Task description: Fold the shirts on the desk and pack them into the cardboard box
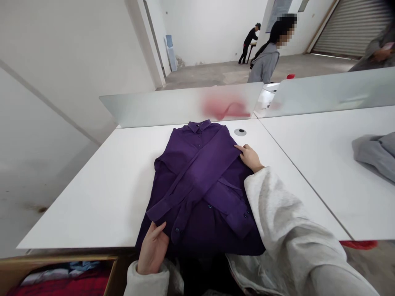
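A purple button-up shirt [197, 181] lies face up on the white table [105, 193], collar away from me, with both sleeves folded across the front. My left hand [152, 246] rests near the table's front edge, fingers stretched flat on the cuff of one sleeve. My right hand [250, 157] reaches to the shirt's right shoulder edge, fingers together and pressed on the fabric; whether it pinches the cloth is hidden. Both arms wear pale fleece sleeves.
A frosted divider [173, 105] stands behind the shirt, with a cable grommet [240, 132] near it. A grey garment [376, 154] lies on the adjoining table at right. A box of clothes [61, 277] sits lower left. Other people stand beyond the divider.
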`<state>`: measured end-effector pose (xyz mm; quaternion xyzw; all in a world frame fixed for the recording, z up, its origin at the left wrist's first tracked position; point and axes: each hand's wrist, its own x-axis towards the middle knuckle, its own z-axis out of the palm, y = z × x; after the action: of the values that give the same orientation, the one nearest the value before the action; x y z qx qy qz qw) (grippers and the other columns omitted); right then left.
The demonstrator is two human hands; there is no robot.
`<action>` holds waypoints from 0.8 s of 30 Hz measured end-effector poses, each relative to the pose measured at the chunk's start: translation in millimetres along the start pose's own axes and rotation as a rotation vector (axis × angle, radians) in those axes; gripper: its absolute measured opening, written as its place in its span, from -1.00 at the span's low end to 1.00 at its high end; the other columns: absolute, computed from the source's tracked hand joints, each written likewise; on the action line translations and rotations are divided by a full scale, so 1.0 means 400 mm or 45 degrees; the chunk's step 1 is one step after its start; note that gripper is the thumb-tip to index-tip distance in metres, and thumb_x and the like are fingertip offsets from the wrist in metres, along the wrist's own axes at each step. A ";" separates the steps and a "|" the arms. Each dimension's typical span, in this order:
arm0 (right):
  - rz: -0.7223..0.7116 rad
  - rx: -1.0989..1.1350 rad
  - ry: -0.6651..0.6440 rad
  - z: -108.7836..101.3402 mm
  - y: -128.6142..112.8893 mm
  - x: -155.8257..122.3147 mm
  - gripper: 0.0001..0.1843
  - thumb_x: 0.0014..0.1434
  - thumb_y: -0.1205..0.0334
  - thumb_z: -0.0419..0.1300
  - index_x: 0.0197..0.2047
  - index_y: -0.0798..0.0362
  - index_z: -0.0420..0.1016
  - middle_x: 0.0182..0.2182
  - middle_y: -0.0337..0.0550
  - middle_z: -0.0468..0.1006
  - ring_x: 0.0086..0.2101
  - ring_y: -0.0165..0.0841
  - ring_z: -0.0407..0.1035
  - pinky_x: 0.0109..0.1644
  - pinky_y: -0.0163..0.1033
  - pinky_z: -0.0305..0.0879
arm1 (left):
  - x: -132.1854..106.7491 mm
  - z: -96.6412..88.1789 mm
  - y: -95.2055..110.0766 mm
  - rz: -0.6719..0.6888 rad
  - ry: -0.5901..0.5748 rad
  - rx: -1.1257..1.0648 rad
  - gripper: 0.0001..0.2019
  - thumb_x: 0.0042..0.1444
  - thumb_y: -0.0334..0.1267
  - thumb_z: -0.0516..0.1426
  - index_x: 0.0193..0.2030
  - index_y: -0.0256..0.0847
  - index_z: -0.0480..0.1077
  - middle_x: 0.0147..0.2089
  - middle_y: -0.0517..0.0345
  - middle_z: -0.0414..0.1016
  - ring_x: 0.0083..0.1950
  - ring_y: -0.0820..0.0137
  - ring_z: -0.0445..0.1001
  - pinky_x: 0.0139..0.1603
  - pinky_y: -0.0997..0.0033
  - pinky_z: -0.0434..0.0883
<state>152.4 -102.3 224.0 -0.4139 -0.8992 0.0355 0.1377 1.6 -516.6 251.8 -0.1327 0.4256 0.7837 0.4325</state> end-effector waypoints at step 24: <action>0.263 -0.121 -0.005 -0.002 0.013 -0.002 -0.46 0.17 0.42 -0.10 0.19 0.03 0.33 -0.10 0.09 0.46 -0.09 -0.14 0.30 -0.04 -0.08 0.13 | 0.042 -0.048 -0.004 0.038 -0.164 -0.009 -0.53 0.20 -0.43 -0.06 0.17 0.15 0.27 0.05 0.23 0.49 0.10 0.42 0.41 0.30 0.18 0.15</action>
<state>157.1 -99.5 223.5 -0.5103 -0.8527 0.0076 0.1119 -10.0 -521.8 229.7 -0.0770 0.3961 0.7984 0.4470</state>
